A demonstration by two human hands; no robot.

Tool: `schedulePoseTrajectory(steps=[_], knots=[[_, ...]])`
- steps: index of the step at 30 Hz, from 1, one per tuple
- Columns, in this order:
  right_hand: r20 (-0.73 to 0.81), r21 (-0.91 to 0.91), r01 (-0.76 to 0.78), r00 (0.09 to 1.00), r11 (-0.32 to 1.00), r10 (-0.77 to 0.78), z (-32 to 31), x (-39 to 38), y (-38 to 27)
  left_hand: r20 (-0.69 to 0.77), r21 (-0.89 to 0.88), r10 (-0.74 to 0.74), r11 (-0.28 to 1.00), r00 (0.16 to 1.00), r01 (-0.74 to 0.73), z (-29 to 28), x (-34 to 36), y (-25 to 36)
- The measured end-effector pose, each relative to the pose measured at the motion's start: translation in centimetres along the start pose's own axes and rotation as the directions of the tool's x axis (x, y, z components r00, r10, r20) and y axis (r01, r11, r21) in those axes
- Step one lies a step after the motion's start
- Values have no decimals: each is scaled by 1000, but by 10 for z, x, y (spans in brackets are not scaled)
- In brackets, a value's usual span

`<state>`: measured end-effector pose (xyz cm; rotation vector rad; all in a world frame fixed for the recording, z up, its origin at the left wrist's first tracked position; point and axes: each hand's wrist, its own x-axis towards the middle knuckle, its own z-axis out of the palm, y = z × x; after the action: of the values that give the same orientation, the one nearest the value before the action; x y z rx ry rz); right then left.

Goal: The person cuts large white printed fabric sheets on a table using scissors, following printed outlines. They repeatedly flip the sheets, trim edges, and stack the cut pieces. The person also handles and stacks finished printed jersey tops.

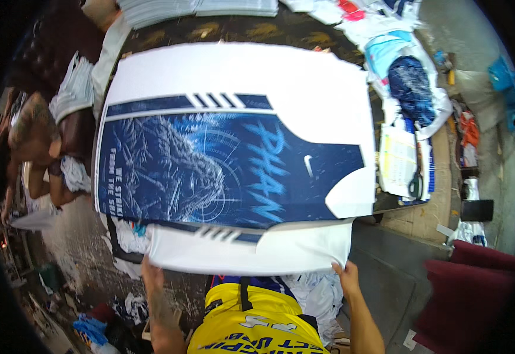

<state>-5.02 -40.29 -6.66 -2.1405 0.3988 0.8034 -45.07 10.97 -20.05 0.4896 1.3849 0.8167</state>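
Saw, from the head camera, a broad white fabric sheet spread over the table, covering most of it, with one strip sagging past the table's near edge. Found it printed with a navy panel shaped like a jersey body, scooped out in white at the end toward the table's right, with a white armhole curve on the far side. Noticed jagged pale-blue lettering across the panel, a small white curved mark beside it, and, toward the table's left, a sketch-like figure in blue and white with target rings and smaller pale letters along the hem. Noted navy bands crossed by slanting white bars along both long sides, the nearer one bent down into the sagging strip.

Saw the left hand before the table's near edge, grip closed on the strip's left corner, but blurred; could not tell the set of each finger. Saw the right hand at the strip's right corner, grip pinched tight on the cloth.

Made out stacked white sheets at the table's far edge, a navy bundle and a printed paper along its right, folded white cloth and a co-worker's arm to its left, and maroon cloth off its near right corner.
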Motion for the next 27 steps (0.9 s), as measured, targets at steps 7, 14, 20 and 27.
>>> schedulePoseTrajectory(steps=[7, 14, 20, 27], knots=[[-234, 177, 444, 886, 879, -400, -72, -64, -228, 376, 261, 427, 803, 822, -536, 176, -45, 237], [102, -280, 695, 708, 663, -699, -110, 25, -401, 591, 731, 132, 329, 796, -597, 413, 112, 323], [-65, -143, 564, 815, 813, -576, -59, 135, -424, 639, 689, 408, 72, 652, -721, 505, 206, 269], [-260, -155, 416, 858, 896, -443, -8, 245, -425, 626, 722, 466, -43, 625, -691, 568, 220, 263]])
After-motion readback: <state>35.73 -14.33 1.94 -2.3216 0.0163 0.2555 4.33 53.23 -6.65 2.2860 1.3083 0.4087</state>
